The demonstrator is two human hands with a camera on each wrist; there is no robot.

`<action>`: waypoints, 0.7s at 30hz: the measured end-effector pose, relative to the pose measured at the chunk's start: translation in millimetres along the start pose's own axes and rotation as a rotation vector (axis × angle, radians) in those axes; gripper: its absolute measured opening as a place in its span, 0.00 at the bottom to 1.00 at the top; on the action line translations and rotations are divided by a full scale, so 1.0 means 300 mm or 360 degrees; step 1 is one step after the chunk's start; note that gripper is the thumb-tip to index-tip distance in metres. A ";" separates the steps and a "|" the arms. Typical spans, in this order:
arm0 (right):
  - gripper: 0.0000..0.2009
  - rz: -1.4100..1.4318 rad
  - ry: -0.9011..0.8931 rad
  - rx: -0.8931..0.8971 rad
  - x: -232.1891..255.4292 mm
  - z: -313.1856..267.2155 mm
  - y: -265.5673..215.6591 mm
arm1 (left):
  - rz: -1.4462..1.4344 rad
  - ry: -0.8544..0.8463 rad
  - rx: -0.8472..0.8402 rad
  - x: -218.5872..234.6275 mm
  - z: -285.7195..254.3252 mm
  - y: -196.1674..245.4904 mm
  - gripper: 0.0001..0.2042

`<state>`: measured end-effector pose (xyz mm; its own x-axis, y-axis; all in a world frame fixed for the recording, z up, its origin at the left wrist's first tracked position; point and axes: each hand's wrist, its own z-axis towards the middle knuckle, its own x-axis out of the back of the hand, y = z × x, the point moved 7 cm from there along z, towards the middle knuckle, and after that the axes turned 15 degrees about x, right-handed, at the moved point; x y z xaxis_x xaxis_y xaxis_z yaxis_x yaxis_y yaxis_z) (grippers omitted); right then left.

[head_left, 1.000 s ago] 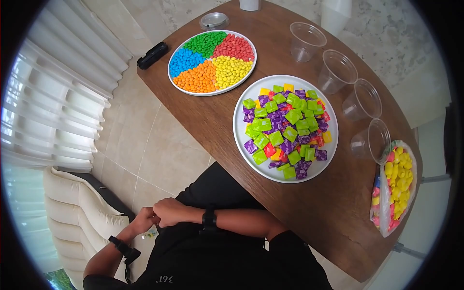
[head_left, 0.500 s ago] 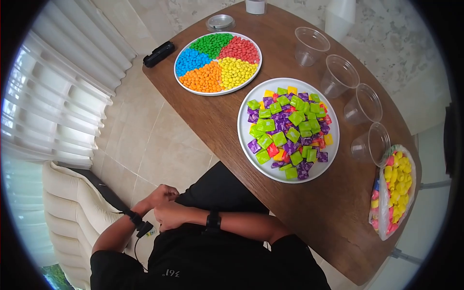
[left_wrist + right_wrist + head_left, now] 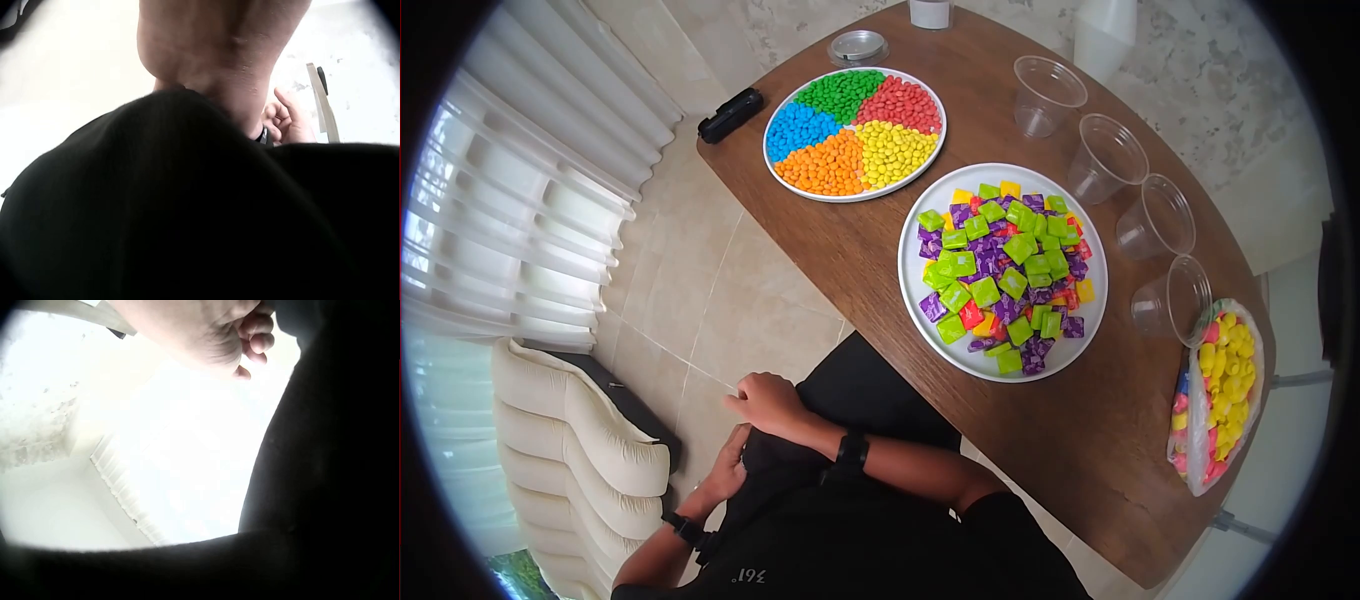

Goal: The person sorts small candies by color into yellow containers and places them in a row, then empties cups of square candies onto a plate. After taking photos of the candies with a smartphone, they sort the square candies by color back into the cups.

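Both hands are over the person's lap, apart from the table. The left hand (image 3: 726,468) hangs beside the dark-clothed thigh, its fingers partly hidden. Above it, the right hand (image 3: 768,403) lies across the lap with loosely curled fingers and nothing visible in them. In the right wrist view those curled fingers (image 3: 256,339) show at the top. The left wrist view is mostly black cloth (image 3: 156,200). Nearest on the table is a white plate (image 3: 912,300) heaped with square wrapped candies (image 3: 990,265) in green, purple, red and yellow.
A second plate (image 3: 790,188) holds button-shaped candies (image 3: 820,165) sorted by colour. Several clear plastic cups (image 3: 1108,155) line the far edge, beside an open bag (image 3: 1197,440) of yellow and pink pieces. A black device (image 3: 730,115) and a clear lidded container (image 3: 858,46) lie at the back.
The hands, together at first, have moved apart. My right hand has shifted up and towards the table; my left has risen, then dropped back below it. The table things have stayed put.
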<state>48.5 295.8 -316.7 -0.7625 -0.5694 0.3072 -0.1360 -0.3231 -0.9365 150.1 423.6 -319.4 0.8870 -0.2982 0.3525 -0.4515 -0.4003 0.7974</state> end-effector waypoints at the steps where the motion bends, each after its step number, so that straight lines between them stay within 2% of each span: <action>1: 0.23 -0.0014 -0.0020 -0.0013 -0.002 -0.001 0.001 | 0.0150 0.0047 -0.0069 0.001 -0.012 0.026 0.24; 5: 0.25 0.0030 0.0032 -0.0020 0.013 -0.001 0.001 | 0.0261 0.0123 -0.0013 0.006 -0.018 0.025 0.24; 7: 0.26 0.0066 0.0070 -0.0006 0.020 -0.003 -0.001 | 0.0409 0.0106 -0.0209 -0.023 0.008 0.022 0.25; 8: 0.26 0.0061 0.0072 -0.0007 0.025 -0.004 -0.003 | 0.0407 0.0103 -0.0214 -0.021 0.039 -0.011 0.25; 9: 0.27 0.0033 0.0078 -0.0009 0.031 -0.003 -0.005 | 0.0399 0.0021 -0.0208 -0.019 0.079 -0.055 0.27; 14: 0.28 0.0024 0.0056 -0.0057 0.053 0.001 0.000 | 0.0567 -0.0235 -0.0180 -0.020 0.118 0.033 0.30; 16: 0.28 0.0106 0.0133 -0.0015 0.054 0.005 0.004 | 0.0495 -0.0044 -0.0143 -0.010 0.070 0.034 0.30; 19: 0.29 0.0125 0.0161 -0.0023 0.048 0.016 0.019 | 0.0636 0.0009 -0.0150 0.008 0.072 -0.001 0.29; 21: 0.29 0.0144 0.0164 -0.0020 0.055 0.016 0.001 | 0.0622 -0.0022 -0.0122 0.014 0.147 -0.072 0.28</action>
<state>38.8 282.8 -311.0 -0.8329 -0.5148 0.2030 -0.0711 -0.2643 -0.9618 159.3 392.8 -356.7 0.6480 -0.4269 0.6307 -0.7459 -0.1884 0.6388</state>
